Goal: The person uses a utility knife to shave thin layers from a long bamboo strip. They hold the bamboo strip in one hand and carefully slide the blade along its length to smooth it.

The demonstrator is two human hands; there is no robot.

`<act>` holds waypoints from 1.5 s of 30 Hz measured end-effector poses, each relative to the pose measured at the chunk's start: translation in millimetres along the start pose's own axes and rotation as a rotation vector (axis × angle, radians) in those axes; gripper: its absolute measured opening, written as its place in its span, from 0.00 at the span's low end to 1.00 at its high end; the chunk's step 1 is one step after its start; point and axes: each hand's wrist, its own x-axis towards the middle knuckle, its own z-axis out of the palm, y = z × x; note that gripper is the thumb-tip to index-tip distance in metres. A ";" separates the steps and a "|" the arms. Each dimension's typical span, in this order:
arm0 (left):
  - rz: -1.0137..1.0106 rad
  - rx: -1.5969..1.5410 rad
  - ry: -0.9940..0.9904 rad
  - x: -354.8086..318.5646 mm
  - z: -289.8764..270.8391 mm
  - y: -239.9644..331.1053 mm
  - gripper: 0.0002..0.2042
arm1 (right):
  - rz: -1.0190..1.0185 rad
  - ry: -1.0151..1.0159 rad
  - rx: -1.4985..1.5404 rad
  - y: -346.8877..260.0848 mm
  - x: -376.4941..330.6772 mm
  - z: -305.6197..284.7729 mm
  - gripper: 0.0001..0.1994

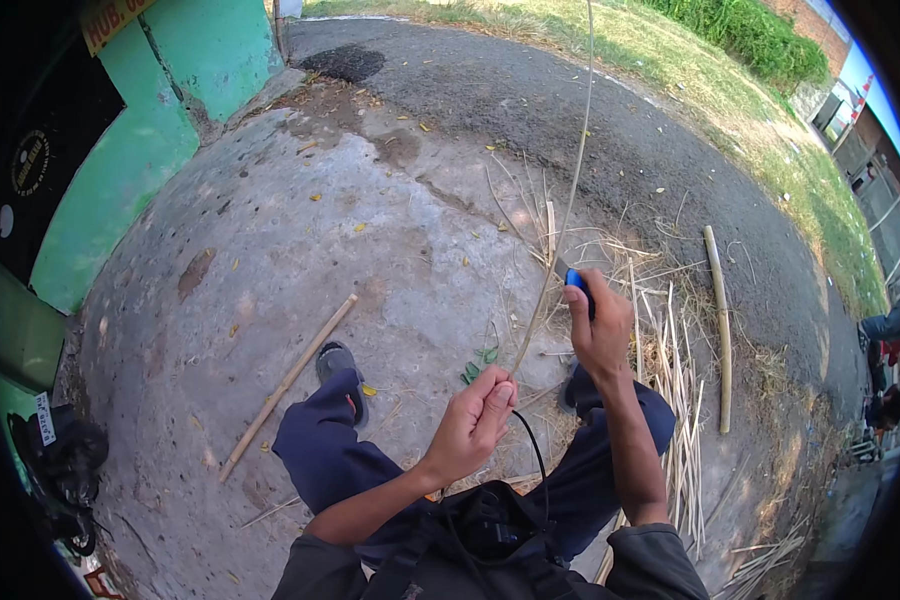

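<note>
My left hand [478, 412] is closed round the near end of a long, thin pale strip [576, 165], a cane or a stalk rib. The strip rises from my fist and runs beyond the top of the view. My right hand [602, 325] grips a knife [574, 280] by its blue handle. Its dark blade meets the strip partway up, or lies just beside it; I cannot tell which. Under the knife, shavings and thin split pieces [610, 250] are scattered on the ground. A few green leaves [478, 364] lie just beyond my left hand.
A bundle of pale split sticks [678, 420] lies by my right leg. One thick pole [718, 330] is further right, another stick [288, 385] to my left. A motorbike [55, 465] stands at the far left by a green wall [135, 190]. A person [885, 370] is at the right edge.
</note>
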 end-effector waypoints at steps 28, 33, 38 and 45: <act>0.195 0.413 0.222 14.1 -13.7 -1.4 0.08 | -0.277 -0.239 0.065 -14.3 -22.3 6.5 0.16; 0.189 0.491 0.236 11.5 -11.9 3.8 0.08 | -0.260 -0.180 0.038 -13.1 -17.0 4.0 0.15; 0.218 0.543 0.208 7.8 -9.5 -8.4 0.08 | -0.042 -0.043 0.026 6.8 -0.6 -7.9 0.13; 0.116 0.431 0.174 12.9 -12.4 -8.3 0.09 | -0.028 -0.058 0.255 10.8 -21.0 9.7 0.17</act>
